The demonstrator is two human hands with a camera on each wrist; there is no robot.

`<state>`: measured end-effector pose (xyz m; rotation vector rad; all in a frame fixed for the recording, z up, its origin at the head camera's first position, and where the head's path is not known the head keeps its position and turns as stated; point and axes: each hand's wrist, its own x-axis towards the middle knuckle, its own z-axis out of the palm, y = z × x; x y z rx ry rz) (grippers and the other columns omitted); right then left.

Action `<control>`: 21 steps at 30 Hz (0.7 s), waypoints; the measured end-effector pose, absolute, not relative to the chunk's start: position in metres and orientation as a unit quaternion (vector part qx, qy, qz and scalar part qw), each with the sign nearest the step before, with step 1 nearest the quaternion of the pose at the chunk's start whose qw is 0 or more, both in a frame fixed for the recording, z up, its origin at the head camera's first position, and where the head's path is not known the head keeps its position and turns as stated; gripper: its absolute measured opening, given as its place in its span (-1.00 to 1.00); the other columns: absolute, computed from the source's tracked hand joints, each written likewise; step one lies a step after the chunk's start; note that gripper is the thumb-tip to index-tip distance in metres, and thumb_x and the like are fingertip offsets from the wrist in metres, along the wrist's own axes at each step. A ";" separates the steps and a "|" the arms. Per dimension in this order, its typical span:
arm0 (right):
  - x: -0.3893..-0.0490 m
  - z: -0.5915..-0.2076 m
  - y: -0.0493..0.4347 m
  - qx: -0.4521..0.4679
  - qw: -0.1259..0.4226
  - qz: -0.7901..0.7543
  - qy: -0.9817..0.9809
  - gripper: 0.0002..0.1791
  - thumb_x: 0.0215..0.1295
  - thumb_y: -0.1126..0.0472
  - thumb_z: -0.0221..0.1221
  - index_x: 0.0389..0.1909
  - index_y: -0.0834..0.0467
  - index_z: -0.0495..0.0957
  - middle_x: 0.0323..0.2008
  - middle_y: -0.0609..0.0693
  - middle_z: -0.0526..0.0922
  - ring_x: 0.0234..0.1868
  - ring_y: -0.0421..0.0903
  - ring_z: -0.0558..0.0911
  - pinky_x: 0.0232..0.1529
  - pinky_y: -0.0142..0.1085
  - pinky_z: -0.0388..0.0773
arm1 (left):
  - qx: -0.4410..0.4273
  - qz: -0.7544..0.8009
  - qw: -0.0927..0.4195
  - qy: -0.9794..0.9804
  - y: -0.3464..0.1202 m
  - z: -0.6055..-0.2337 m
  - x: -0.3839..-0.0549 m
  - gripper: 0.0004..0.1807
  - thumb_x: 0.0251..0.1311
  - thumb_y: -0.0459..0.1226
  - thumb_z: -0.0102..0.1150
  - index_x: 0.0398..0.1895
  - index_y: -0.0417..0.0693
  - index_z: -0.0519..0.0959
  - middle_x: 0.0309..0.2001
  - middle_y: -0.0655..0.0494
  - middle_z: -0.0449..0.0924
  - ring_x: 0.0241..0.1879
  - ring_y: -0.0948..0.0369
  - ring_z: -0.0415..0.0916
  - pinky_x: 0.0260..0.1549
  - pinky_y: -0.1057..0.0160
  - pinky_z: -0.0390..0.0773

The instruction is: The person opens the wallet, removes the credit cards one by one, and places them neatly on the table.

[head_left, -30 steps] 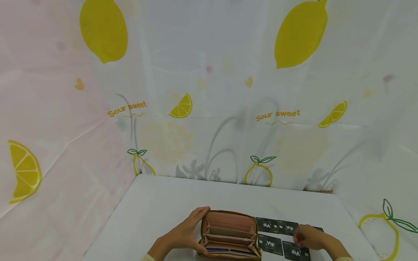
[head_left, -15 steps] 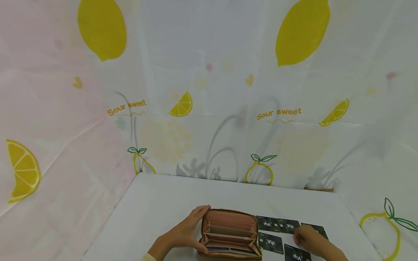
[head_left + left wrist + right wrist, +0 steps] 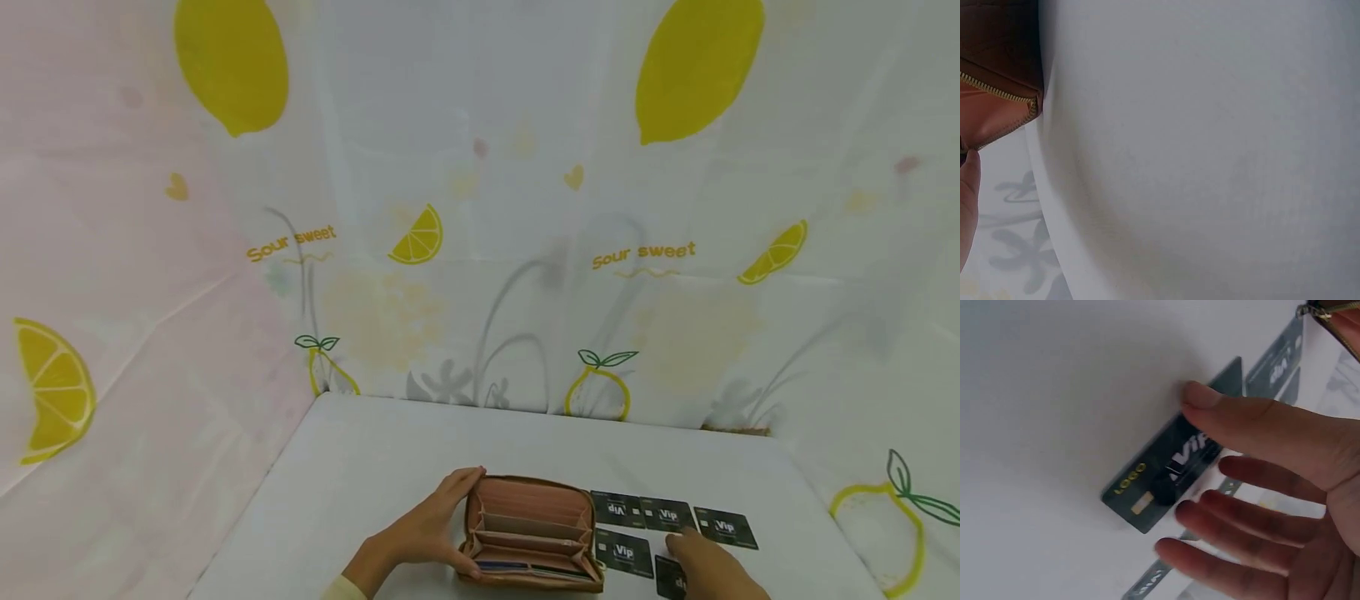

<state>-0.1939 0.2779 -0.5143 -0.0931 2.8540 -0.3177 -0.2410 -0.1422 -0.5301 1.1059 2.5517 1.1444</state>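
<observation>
An open brown zip-around wallet (image 3: 532, 493) with a pinkish lining lies on the white table, dark card edges showing in its front section. My left hand (image 3: 427, 529) grips its left side, thumb at the near edge and fingers at the far edge. In the left wrist view, a fingertip touches the zipped rim of the wallet (image 3: 997, 37). My right hand (image 3: 708, 568) is over a black Vip card (image 3: 669, 577) near the front. The right wrist view shows the thumb lying across that card (image 3: 1141, 487), the other fingers loosely spread beside it.
More black Vip cards lie right of the wallet: one far left (image 3: 617, 510), one beside it (image 3: 667, 515), one farther right (image 3: 726, 527) and one nearer (image 3: 624, 553). Behind the table (image 3: 420, 442) hangs a lemon-print cloth (image 3: 465, 333).
My right hand has drawn toward the front, uncovering the far right card and now covering much of the near right one. The left hand keeps its grip on the wallet.
</observation>
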 end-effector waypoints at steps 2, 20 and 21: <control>-0.194 -0.515 0.277 -0.037 0.122 -0.106 0.986 -0.30 -0.63 0.01 0.68 -0.33 0.19 0.63 -0.42 0.00 0.53 -0.40 -0.01 0.56 -0.25 0.06 0.60 | 0.367 0.379 0.067 0.847 -0.142 -0.529 -0.241 0.37 -0.24 0.24 0.49 0.58 0.09 -0.16 0.47 0.08 -0.03 0.42 -0.01 0.04 0.26 -0.08 0.32; -0.202 -0.531 0.294 -0.080 0.106 -0.108 0.985 -0.52 -0.36 0.39 0.56 -0.28 0.14 0.66 -0.31 -0.02 0.54 -0.28 0.01 0.56 -0.15 0.06 0.58 | 0.369 0.376 0.061 0.848 -0.141 -0.532 -0.243 0.37 -0.24 0.25 0.48 0.58 0.06 -0.14 0.46 0.07 -0.02 0.42 -0.02 0.05 0.23 -0.08 0.35; -0.202 -0.531 0.293 -0.077 0.108 -0.108 0.985 -0.52 -0.37 0.39 0.56 -0.28 0.13 0.67 -0.31 -0.03 0.54 -0.28 0.00 0.56 -0.15 0.06 0.59 | 0.370 0.377 0.060 0.847 -0.141 -0.532 -0.244 0.37 -0.24 0.25 0.48 0.58 0.06 -0.14 0.46 0.06 -0.02 0.41 -0.03 0.05 0.23 -0.09 0.35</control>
